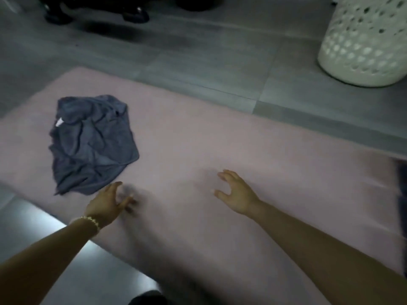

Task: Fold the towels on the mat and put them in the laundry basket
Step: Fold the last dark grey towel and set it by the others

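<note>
Loosely spread, left hand (108,203) and right hand (235,194) reach empty over the mat (198,139).

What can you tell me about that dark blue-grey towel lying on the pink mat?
The towel is dark blue-grey and looks like soft terry cloth, with a small white tag showing near its far left edge. It is not folded: it lies crumpled and full of creases in a loose, low heap on the left part of the pink mat. The left hand is just beside its near edge and does not grip it.
</note>
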